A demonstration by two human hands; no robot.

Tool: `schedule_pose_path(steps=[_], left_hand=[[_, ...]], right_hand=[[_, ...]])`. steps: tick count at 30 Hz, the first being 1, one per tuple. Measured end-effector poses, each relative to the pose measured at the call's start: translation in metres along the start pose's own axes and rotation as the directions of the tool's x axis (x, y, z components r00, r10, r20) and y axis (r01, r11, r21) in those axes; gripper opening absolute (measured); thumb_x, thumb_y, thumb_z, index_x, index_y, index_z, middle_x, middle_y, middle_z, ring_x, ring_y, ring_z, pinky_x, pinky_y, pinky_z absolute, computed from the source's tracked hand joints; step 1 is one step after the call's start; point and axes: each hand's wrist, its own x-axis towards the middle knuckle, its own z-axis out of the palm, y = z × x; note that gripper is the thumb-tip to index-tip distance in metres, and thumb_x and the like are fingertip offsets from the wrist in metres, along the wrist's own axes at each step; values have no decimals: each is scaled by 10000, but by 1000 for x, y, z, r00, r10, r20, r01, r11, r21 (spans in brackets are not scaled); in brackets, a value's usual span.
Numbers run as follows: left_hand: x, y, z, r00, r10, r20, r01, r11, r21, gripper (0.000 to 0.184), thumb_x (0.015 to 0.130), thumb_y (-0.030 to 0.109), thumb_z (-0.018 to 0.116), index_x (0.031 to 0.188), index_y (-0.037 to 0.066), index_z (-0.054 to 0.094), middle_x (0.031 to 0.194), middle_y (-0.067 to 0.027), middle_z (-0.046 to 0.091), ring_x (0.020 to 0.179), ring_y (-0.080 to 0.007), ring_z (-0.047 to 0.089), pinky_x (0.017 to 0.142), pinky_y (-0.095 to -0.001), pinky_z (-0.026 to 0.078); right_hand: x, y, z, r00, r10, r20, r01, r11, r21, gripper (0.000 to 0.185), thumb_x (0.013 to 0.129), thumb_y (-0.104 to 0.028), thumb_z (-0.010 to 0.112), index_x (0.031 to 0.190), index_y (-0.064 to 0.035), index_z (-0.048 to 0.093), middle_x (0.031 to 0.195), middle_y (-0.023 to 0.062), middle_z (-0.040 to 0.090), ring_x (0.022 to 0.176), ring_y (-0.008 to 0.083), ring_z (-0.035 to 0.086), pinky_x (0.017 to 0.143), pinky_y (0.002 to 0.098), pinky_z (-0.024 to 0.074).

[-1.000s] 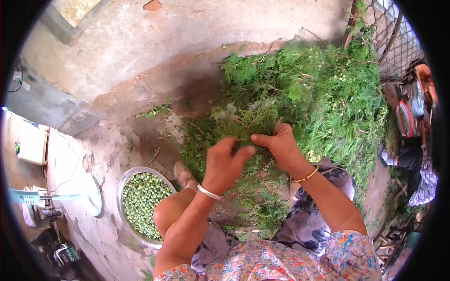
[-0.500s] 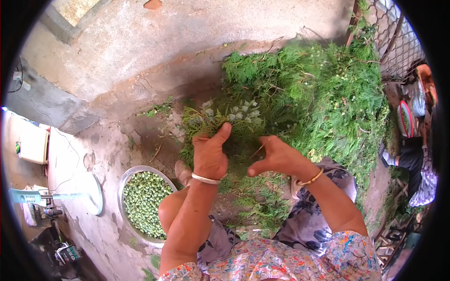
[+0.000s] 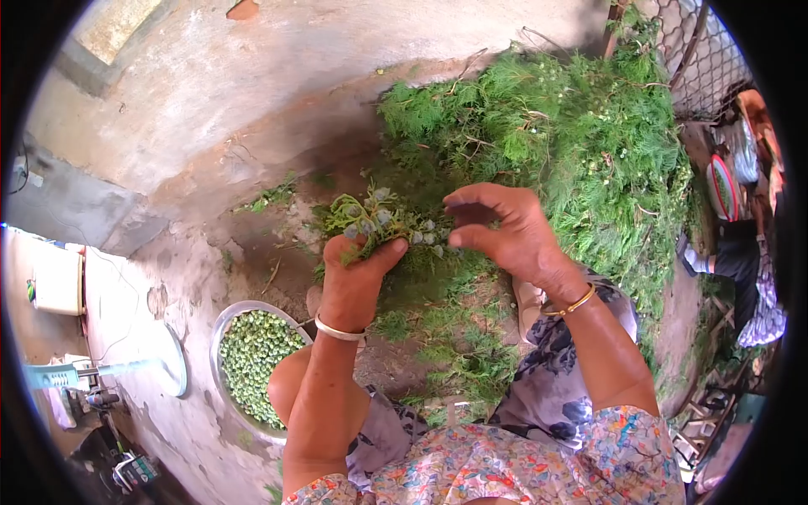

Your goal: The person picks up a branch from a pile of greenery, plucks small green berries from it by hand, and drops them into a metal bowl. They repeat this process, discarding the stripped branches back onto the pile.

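My left hand (image 3: 358, 273) is closed round a green sprig (image 3: 370, 220) that bears pale blue-green cones. To its right, my right hand (image 3: 505, 231) is raised with thumb and fingers apart in a curve, facing the cones at the sprig's right end; nothing shows between its fingers. A metal basin (image 3: 216, 370) beside my left knee holds many small green cones (image 3: 257, 362). Behind and right of my hands lies a large heap of green branches (image 3: 581, 135).
A standing fan (image 3: 168, 360) is at the left. Loose sprigs (image 3: 475, 358) lie on the ground between my feet. At the right are a wire mesh fence (image 3: 703, 63), a red-rimmed round container (image 3: 724, 187) and part of another person (image 3: 736, 269).
My left hand took hold of the sprig and moved left with it. My right hand let go, then rose and opened beside the sprig. The view has shifted slightly.
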Motion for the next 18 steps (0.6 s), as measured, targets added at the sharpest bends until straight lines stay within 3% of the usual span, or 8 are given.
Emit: schedule_pose_path(steps=[2,4,6,8,11,14,18], left_hand=[[-1,-2,-1,999,-26,47,21,995,96,190,799,0,668,988,8,646,935,-22,642,851,-106,578,751,-249,481],[-2,0,4,997,-38,67,32,995,92,194,802,4,667,994,10,646,932,-22,645,848,-101,578,755,-246,481],[-4,2,10,995,-51,86,44,995,88,198,804,8,666,1001,11,647,929,-22,648,845,-97,578,760,-242,480],[-7,4,15,994,-57,96,53,998,39,191,811,18,662,1000,0,645,921,-16,650,828,-86,576,756,-234,477],[-5,2,15,988,-72,135,62,995,72,189,816,19,655,1003,-8,642,926,-13,649,831,-80,574,755,-229,474],[-6,3,16,990,-45,135,35,996,81,191,818,15,650,1006,-13,642,930,-10,648,835,-79,574,756,-230,475],[-7,4,19,991,-37,125,27,997,74,186,798,34,672,980,5,649,892,-19,655,791,-95,588,728,-248,480]], right_hand=[[-1,1,3,1000,-9,20,10,999,-44,382,678,-41,775,1023,23,623,874,75,665,762,111,599,680,258,503],[-2,0,5,992,-32,123,51,987,-154,439,666,-54,788,1068,-9,619,932,54,667,805,102,599,740,261,504],[-3,0,8,990,-40,134,65,980,-189,439,662,-65,793,1057,-1,612,894,50,662,791,100,596,710,260,502],[-4,2,12,995,-13,97,23,994,-104,353,647,-76,778,946,34,627,740,130,631,654,151,588,616,299,489],[-4,5,16,989,112,97,-115,993,27,275,677,-71,749,906,31,634,688,117,617,629,135,575,590,296,474],[-3,11,19,998,-17,56,15,999,33,226,700,-61,722,890,26,637,673,108,608,629,114,561,581,289,464],[-3,11,18,996,-3,92,1,1000,22,191,716,-48,696,881,25,633,662,100,599,623,108,551,583,288,464]])
